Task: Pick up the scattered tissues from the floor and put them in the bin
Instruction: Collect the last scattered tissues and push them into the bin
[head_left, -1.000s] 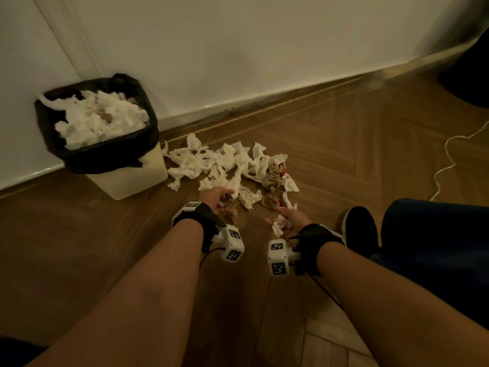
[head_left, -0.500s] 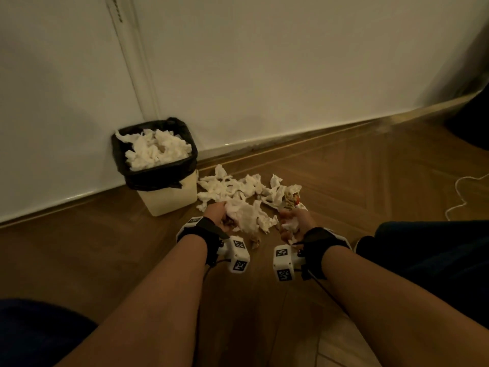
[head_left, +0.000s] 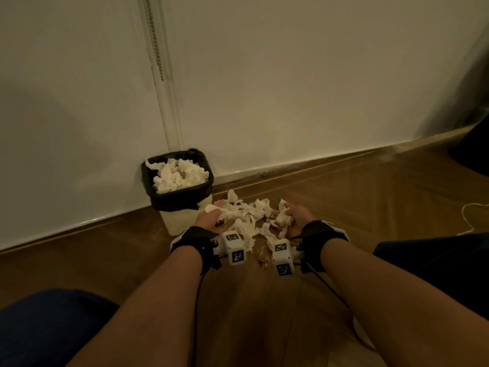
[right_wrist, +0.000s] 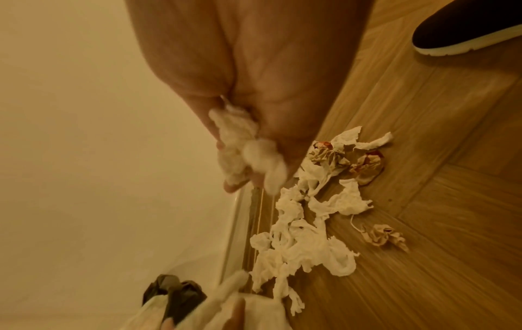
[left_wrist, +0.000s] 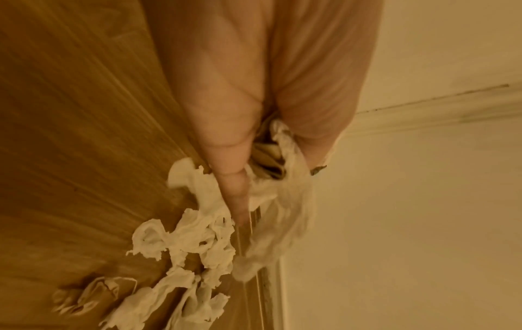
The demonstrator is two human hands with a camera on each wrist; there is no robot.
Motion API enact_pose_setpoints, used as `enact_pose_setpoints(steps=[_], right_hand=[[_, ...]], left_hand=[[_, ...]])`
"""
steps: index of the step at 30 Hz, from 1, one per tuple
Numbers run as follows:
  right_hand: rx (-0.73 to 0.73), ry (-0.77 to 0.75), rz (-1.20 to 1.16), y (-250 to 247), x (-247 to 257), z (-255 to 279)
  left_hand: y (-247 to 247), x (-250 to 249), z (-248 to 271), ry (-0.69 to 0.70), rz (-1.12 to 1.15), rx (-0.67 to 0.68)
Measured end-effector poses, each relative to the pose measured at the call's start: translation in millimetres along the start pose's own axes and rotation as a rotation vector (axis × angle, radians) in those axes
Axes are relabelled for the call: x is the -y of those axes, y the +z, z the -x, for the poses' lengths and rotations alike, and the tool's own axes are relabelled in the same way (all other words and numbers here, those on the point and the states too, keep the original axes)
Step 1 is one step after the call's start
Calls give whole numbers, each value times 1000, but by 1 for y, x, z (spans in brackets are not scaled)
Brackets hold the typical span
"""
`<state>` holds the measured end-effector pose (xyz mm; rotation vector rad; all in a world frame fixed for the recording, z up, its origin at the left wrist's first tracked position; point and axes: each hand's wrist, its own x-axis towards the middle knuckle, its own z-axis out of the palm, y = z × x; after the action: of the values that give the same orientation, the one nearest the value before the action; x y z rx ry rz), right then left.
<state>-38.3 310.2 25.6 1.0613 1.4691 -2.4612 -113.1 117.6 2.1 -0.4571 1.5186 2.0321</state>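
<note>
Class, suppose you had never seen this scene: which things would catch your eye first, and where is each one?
First, the white tissues strewn on the wooden floor by the wall. Next, the bin to their left, against the wall, its black liner heaped with tissues to the brim. Then the two hands low over the pile: the left hand grips a wad of tissues, and the right hand grips another.

bin [head_left: 185, 223]: 1 | hands: 2 | shoe [right_wrist: 463, 31]: 1 | tissues [right_wrist: 305, 245]: many

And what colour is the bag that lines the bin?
Black; the bin liner shows best in the head view.
</note>
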Motion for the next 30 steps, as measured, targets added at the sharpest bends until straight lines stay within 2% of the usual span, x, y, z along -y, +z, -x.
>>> enact_pose_setpoints(steps=[6,9,12,14,17,20,23,26,29,30], right_hand=[[23,-68,85,6,1,13],[51,-107,178,7,8,19],[78,-81,18,12,13,21],[101,-64,4,17,17,23],[143,-48,163,23,23,30],[159,-38,288,30,26,32],[139,-41,282,41,28,26],[68,-19,272,58,38,18],[46,-105,398,81,51,10],[44,-138,468,89,55,6]], left_hand=[[4,-5,16,-14,143,103],[8,-15,22,5,53,98],[14,-30,23,49,-12,77],[17,-40,28,74,65,84],[18,-60,32,137,96,114],[13,-82,32,170,85,105],[7,-100,24,260,13,25],[2,-120,26,343,82,-9],[-6,-142,32,372,258,2],[-9,-147,36,391,174,-46]])
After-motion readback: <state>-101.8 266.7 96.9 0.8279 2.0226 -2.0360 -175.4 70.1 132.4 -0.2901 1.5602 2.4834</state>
